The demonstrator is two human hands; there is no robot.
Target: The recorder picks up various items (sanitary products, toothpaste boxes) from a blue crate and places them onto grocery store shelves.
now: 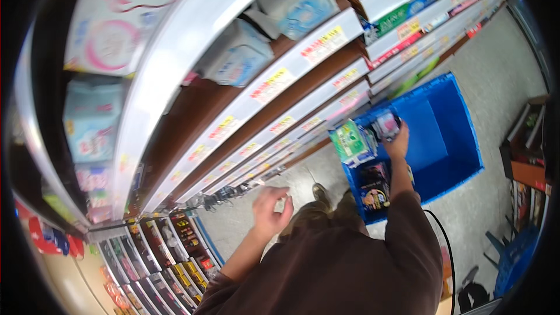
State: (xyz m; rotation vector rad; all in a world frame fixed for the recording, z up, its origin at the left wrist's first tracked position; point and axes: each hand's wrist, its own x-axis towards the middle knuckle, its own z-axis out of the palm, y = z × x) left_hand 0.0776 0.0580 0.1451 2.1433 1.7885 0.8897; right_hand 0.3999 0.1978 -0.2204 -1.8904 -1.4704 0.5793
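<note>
A blue plastic crate (455, 135) sits on the floor before me, to my right. My right hand (397, 141) reaches into it and grips a small soft package (386, 124) with a pale pink and dark wrapper, blurred by motion. Beside that package, against the crate's near left corner, stands a green and white packet (350, 143) with other packets behind it. A black packet (375, 190) with bright print lies lower in the same end of the crate. My left hand (271, 211) hovers over the floor near my legs, fingers loosely curled, holding nothing.
Store shelves (262, 100) with price tags run along my left, carrying bagged goods such as a light blue pack (243, 59). Another shelf rack (162, 262) stands at lower left. A blue stool (516, 253) and a stocked display rack (527, 153) are at right.
</note>
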